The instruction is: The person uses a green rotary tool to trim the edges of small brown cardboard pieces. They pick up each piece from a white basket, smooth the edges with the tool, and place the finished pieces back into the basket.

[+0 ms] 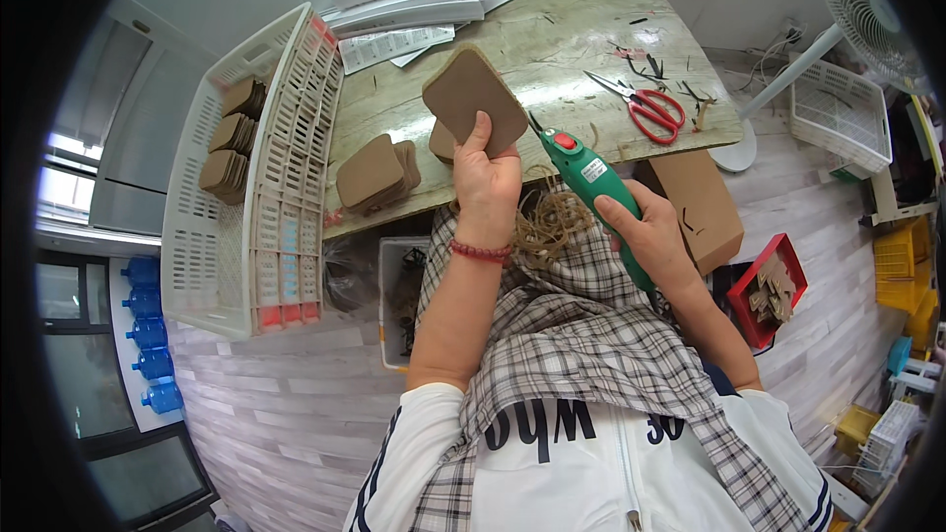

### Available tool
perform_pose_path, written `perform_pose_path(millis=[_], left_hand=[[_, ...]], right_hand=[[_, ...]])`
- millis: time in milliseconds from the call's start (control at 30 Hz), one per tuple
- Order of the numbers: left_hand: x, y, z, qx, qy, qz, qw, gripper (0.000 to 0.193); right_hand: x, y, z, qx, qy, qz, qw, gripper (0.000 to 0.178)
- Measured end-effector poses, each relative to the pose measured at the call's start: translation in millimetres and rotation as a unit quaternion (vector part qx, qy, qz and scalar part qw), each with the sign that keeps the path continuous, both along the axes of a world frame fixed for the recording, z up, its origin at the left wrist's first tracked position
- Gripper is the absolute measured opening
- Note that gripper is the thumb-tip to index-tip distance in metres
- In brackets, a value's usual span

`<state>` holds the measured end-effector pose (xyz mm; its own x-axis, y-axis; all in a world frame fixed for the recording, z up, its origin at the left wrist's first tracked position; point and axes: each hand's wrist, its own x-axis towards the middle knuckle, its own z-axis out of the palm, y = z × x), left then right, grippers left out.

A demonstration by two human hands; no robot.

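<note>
My left hand (pixel 488 172) grips a flat brown pad (pixel 473 99) with rounded corners, thumb on its face, held up over the table's near edge. In my right hand (pixel 650 236) is a green handheld electric tool (pixel 589 169) with a red button, its thin dark tip close to the pad's right edge. Whether the tip touches the pad I cannot tell. Below and left of the pad, a stack of similar brown pads (pixel 372 175) lies on the table, and another pad (pixel 440 141) is partly hidden behind my left hand. Tan stringy scraps (pixel 550 227) hang over my lap.
A white plastic crate (pixel 251 266) at the left holds several stacks of pads. Red-handled scissors (pixel 652 116) and dark scraps lie on the table (pixel 552 39), with papers (pixel 414 5) at the back. To the right are a cardboard box (pixel 705 212), a red tray (pixel 800 281) and a fan (pixel 872 0).
</note>
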<state>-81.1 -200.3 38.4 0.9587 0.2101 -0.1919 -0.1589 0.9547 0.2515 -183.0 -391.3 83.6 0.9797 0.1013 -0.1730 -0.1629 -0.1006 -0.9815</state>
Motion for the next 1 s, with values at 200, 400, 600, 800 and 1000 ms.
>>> perform_pose_path(millis=[200,400,600,800,1000], left_hand=[[-5,-11,-6,-0.014,0.006,-0.015,1.0,0.045],[-18,-25,-15,0.013,-0.001,-0.038,0.999,0.047],[-34,-34,-19,0.044,-0.004,-0.076,0.996,0.046],[-47,-27,-26,0.108,-0.008,-0.103,0.989,0.039],[-45,24,-22,0.266,-0.058,-0.142,0.952,0.031]], right_hand=[[0,1,4,-0.021,-0.025,-0.012,0.999,0.032],[3,2,8,-0.028,-0.042,-0.039,0.998,0.034],[9,-2,10,-0.036,-0.064,-0.052,0.996,0.032],[11,-13,21,-0.027,-0.034,-0.039,0.998,0.034],[4,-37,25,-0.062,-0.011,0.035,0.997,0.034]])
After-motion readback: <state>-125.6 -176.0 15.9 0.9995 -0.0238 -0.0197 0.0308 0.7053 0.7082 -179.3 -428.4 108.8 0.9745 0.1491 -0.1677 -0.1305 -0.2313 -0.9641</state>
